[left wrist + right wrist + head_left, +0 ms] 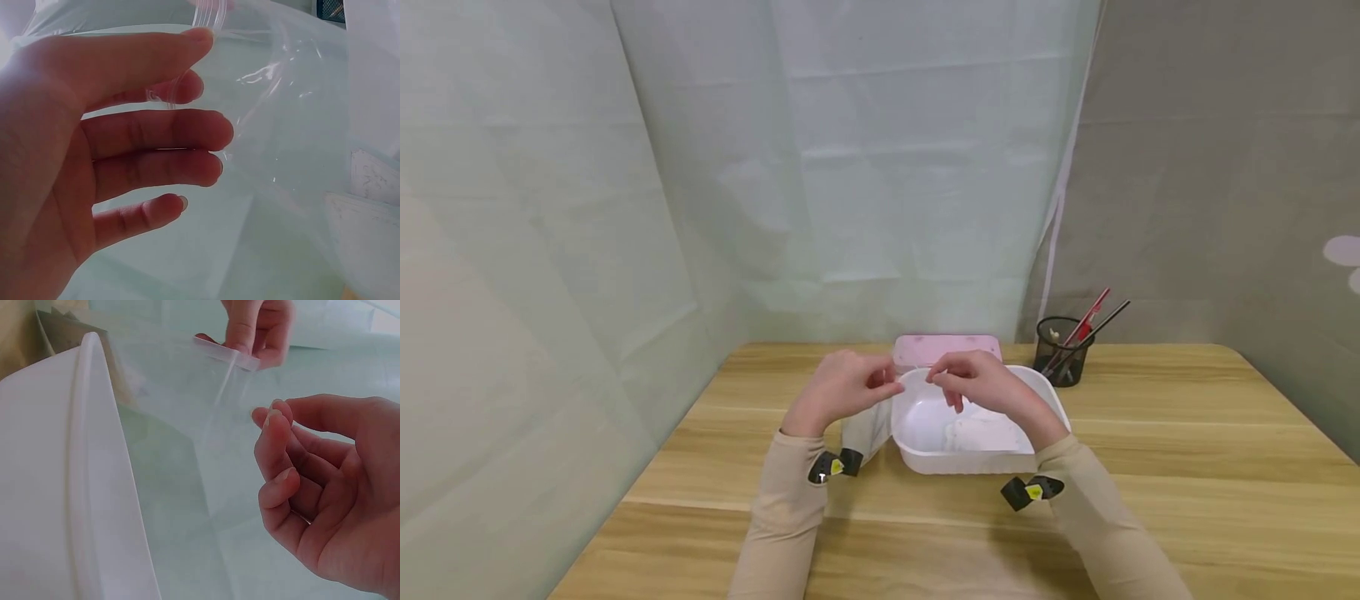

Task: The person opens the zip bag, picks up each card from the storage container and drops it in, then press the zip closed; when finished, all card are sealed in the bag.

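Note:
My left hand (880, 385) pinches the zip strip of a clear plastic bag (865, 433) between thumb and forefinger; the bag hangs down beside the left wall of a white plastic tub (970, 463). In the left wrist view the left hand (195, 61) holds the bag (281, 125) at its top edge, the other fingers spread. My right hand (951, 385) hovers over the tub, close to the left. In the right wrist view its fingers (278, 419) curl loosely just short of the bag (187, 394), beside the tub's rim (87, 456).
A pink box (947, 348) lies behind the tub. A black mesh pen holder (1063, 350) with pens stands at the back right. The wooden table (1187, 450) is hemmed by pale cloth walls behind and to the left.

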